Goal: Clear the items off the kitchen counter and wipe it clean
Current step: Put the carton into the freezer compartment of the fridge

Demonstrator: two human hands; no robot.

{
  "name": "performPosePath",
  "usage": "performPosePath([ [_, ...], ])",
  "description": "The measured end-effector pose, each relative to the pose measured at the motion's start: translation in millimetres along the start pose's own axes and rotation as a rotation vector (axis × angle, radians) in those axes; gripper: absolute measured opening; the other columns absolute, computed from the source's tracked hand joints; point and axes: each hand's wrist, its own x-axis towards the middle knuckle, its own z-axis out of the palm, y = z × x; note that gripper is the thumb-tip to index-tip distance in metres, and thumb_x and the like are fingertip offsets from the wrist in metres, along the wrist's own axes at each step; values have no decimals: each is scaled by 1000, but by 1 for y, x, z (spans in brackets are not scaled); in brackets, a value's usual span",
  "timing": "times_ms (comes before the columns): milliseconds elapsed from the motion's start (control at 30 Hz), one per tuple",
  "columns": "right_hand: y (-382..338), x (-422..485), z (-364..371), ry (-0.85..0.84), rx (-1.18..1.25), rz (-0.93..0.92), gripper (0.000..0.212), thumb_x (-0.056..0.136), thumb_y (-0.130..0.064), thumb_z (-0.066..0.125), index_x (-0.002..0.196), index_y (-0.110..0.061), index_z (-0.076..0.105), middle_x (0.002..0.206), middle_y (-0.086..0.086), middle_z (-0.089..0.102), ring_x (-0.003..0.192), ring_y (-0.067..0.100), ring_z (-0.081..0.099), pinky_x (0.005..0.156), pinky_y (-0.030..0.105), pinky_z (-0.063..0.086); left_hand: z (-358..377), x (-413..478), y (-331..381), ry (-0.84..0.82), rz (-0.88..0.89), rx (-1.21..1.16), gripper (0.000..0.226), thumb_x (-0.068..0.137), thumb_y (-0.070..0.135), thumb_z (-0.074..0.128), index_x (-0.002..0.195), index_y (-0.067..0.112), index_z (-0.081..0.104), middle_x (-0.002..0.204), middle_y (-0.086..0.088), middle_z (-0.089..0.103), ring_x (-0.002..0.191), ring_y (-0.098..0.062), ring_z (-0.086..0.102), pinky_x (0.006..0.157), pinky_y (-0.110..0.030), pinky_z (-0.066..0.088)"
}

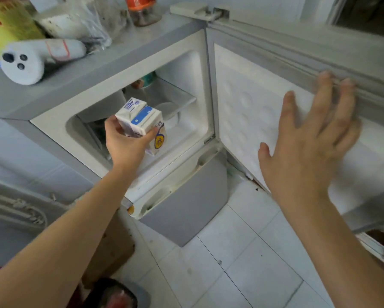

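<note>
Left fingers (152, 132) wrap a small white-and-blue carton (142, 123) from below and the sides, thumb on the near-left face, fingertips on the right face; closed firmly on it. The carton sits at the mouth of the fridge's open upper compartment (182, 70), tilted, top toward the far side, not yet resting on anything inside.

Right fingers (333, 94) are spread and loosely extended, holding nothing; the two far fingertips lie at the grey seal of the open compartment door (253, 90), palm facing its white inner panel. Contact looks light; blur hides whether the palm touches.

Step in hand, as judged: stowing a cleared item in the fridge. To do it well, level the carton before release, set it on the clear shelf (164, 96) short of the can-like item (147, 80) at the back, and let go only once its base is flat. Keep the door steadied wide until the left hand (126, 145) is out.

Pose: left forearm reaches up and far from the near-left corner, wrist bent slightly back. Right forearm rises from near right, wrist straight, right hand (309, 147) above the tiled floor (242, 252).
</note>
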Motion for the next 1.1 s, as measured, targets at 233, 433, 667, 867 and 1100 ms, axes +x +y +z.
performPosePath([
  [233, -12, -10, 0, 0, -58, -16, 78, 83, -33, 68, 148, -17, 29, 159, 19, 3, 141, 36, -6, 107, 47, 8, -8, 21, -3, 6, -6, 50, 71, 64, 16, 90, 121, 18, 46, 111, 9, 58, 92, -2, 59, 63, 1, 46],
  [433, -16, -12, -2, 0, -27, -21, 78, 85, -30, 67, 149, -16, 26, 158, 18, 1, 142, 38, -5, 110, 49, 7, -10, 29, -7, 31, -32, 4, 70, 65, 12, 89, 122, 12, 48, 111, 5, 61, 90, 0, 62, 62, -2, 48],
  [667, -13, -8, 2, 18, 192, -2, 87, 82, -15, 73, 150, -14, 19, 159, 18, 2, 146, 42, 1, 108, 49, -8, -10, 36, -12, 66, -17, -13, 69, 62, 19, 91, 117, 15, 49, 113, 3, 64, 93, 1, 65, 69, -10, 54],
  [867, -19, -9, -1, 102, 206, -18, 87, 78, -10, 76, 146, -13, 22, 155, 10, 6, 144, 46, 11, 109, 56, 3, -18, 67, -8, 112, -34, -4, 77, 53, 33, 94, 116, 13, 56, 114, 4, 68, 99, -4, 67, 86, -22, 56],
  [1100, -22, -10, 3, 87, 218, 4, 91, 78, -6, 75, 147, -16, 17, 157, 14, 5, 144, 47, 10, 110, 63, 13, -23, 83, -29, 111, -82, 118, 114, 41, 71, 82, 132, 13, 46, 132, 2, 58, 122, -9, 56, 108, -31, 42],
])
